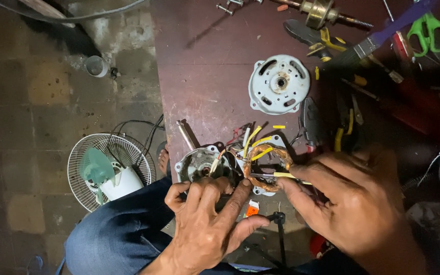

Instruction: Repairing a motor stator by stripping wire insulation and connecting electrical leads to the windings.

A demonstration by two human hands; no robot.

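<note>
A fan motor stator with a copper winding (pixel 268 159) and yellow, white and red wires lies at the near edge of a dark red table (pixel 210 76). My left hand (pixel 207 219) presses on the motor body, thumb against the winding. My right hand (pixel 352 203) pinches a thin metal tool with a yellow sleeve (pixel 281 175), its tip lying across the copper coil. Beside the stator sits the motor's silver housing with a shaft (pixel 194 160).
A white round motor cover (pixel 279 84) lies further back. Pliers, screwdrivers, a paintbrush, green scissors (pixel 429 30) and a brass rotor shaft (pixel 322 11) crowd the table's right and back. On the tiled floor at left stands a small fan (pixel 109 170). My knee in jeans (pixel 118 229) is below.
</note>
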